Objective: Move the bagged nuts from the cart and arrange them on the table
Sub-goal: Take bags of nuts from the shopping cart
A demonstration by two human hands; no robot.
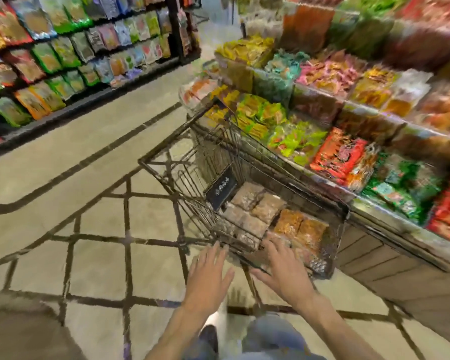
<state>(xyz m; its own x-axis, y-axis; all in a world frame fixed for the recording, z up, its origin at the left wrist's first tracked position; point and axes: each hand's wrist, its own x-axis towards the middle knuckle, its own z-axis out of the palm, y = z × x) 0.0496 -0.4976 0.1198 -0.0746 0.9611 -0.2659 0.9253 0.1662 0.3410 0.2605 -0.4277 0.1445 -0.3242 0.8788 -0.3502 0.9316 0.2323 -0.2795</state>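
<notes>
I see both hands low in the centre of the frame, reaching forward with fingers spread and straight, gripping nothing. The left hand (209, 271) hovers just at the near end of the dark wire shopping cart (166, 165), its fingertips close to the rim; the blur keeps me from saying whether they touch it. The right hand (283, 268) extends over the cart's near edge, fingers pointing at the bags inside, released and flat.

Inside the cart, at centre right of the frame, lie the clear plastic bags of pale brown nuts (257, 206), packed side by side on the basket floor. Just right of them sit two clear bags of orange-brown nuts (300, 228), touching each other and the pale ones. A small black sign with pale lettering (221, 190) hangs on the cart's inner wall, just beyond the bags.

Along the right side of the frame, right beside the cart, runs the stepped wooden display table (374, 263), its tiers crowded with green, red, orange and yellow snack packets (340, 154).

In the upper left stands a dark shelving unit (83, 102) lined with rows of colourful packets. A beige tiled floor with dark grid lines (94, 255) fills the lower left.
</notes>
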